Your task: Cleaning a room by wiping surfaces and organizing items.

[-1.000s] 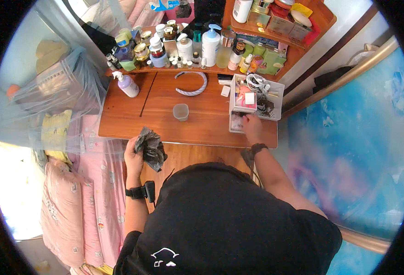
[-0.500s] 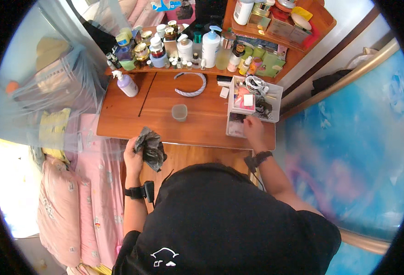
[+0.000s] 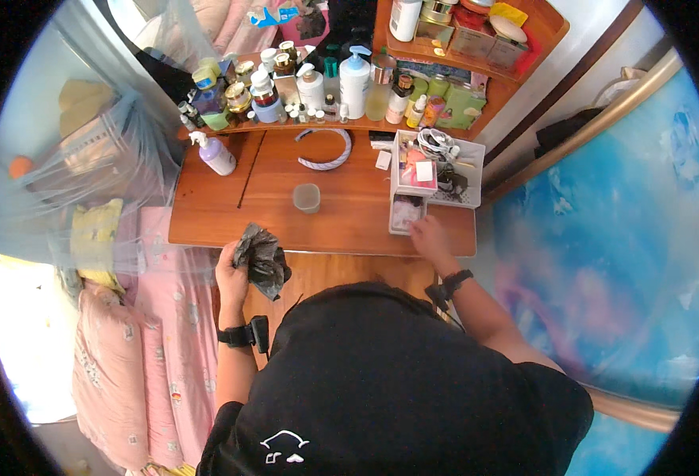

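Apparently bunched for easy gripping, a crumpled black plastic bag (image 3: 262,263) is clutched in the left hand (image 3: 231,276) before the brown wooden worktop (image 3: 270,226), at whose right the right hand (image 3: 432,239), grasp unclear, borders a white rectangular bin (image 3: 399,231).

On the worktop (image 3: 357,226), a tub (image 3: 307,198) sits before a headband (image 3: 332,165), a spray bottle (image 3: 218,157) left and boxes (image 3: 414,190) right, with bottles (image 3: 355,89) on the shelf (image 3: 357,124) behind and a bed (image 3: 176,325) off left.
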